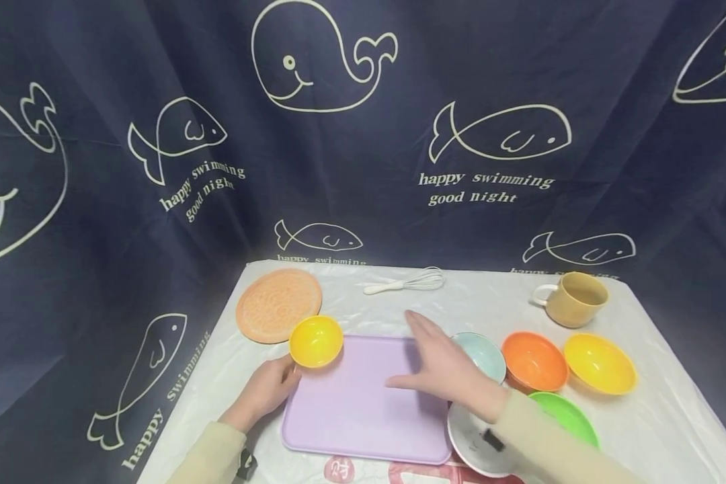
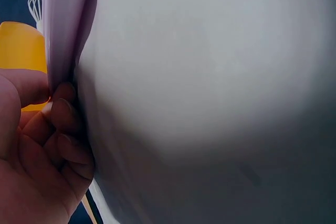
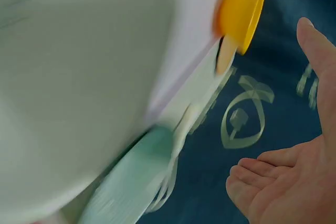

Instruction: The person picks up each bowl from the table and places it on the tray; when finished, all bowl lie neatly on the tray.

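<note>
My left hand (image 1: 271, 384) pinches the left edge of the lilac tray (image 1: 369, 403). In the left wrist view its thumb lies on one side of the tray's rim (image 2: 62, 40) and its curled fingers (image 2: 65, 116) on the other. Close beyond that hand, a small yellow bowl (image 1: 316, 341) sits at the tray's far left corner. Hovering over the tray's right part, my right hand (image 1: 444, 366) holds nothing; its thumb and fingers are spread wide. A light blue bowl (image 1: 480, 353) and a white dish (image 1: 473, 440) lie partly behind the right hand and forearm.
A round tan mat (image 1: 278, 306) lies at the back left, a whisk (image 1: 408, 282) along the back. To the right are an orange bowl (image 1: 535, 361), a larger yellow bowl (image 1: 600, 364), a green bowl (image 1: 569, 417) partly under the sleeve, and a tan mug (image 1: 575, 300).
</note>
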`<action>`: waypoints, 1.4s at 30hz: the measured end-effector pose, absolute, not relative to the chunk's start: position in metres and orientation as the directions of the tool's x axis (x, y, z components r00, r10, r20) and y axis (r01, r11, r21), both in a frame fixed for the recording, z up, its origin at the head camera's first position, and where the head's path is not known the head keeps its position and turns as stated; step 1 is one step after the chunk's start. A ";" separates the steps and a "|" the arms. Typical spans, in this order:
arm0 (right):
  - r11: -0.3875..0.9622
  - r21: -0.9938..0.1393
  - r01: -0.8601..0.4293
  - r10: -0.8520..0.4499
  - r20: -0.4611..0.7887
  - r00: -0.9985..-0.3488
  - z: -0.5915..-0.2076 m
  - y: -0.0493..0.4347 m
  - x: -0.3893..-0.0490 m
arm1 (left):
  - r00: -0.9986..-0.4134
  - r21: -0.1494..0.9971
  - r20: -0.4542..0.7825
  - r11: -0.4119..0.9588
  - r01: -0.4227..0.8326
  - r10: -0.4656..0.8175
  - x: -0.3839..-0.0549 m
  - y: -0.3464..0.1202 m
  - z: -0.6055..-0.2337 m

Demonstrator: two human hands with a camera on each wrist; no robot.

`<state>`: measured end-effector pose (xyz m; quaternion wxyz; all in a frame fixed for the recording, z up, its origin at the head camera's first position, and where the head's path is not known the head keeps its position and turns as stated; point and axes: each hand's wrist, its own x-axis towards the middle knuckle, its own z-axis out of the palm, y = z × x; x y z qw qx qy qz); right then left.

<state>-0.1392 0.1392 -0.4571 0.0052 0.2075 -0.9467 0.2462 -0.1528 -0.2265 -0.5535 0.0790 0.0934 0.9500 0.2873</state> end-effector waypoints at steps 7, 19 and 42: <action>0.838 -0.476 -0.269 -0.213 0.168 -0.962 -0.463 0.256 -0.108 | -0.969 0.565 -0.100 0.814 0.131 0.226 -0.153 -0.227 -0.551; 0.882 -0.470 -0.014 0.047 0.118 -0.992 -0.497 0.412 -0.085 | -0.975 0.566 -0.098 0.817 0.111 0.200 -0.152 -0.233 -0.551; 0.867 -0.497 0.038 0.057 0.022 -0.998 -0.518 0.449 -0.100 | -0.970 0.562 -0.138 0.822 0.088 0.198 -0.151 -0.225 -0.551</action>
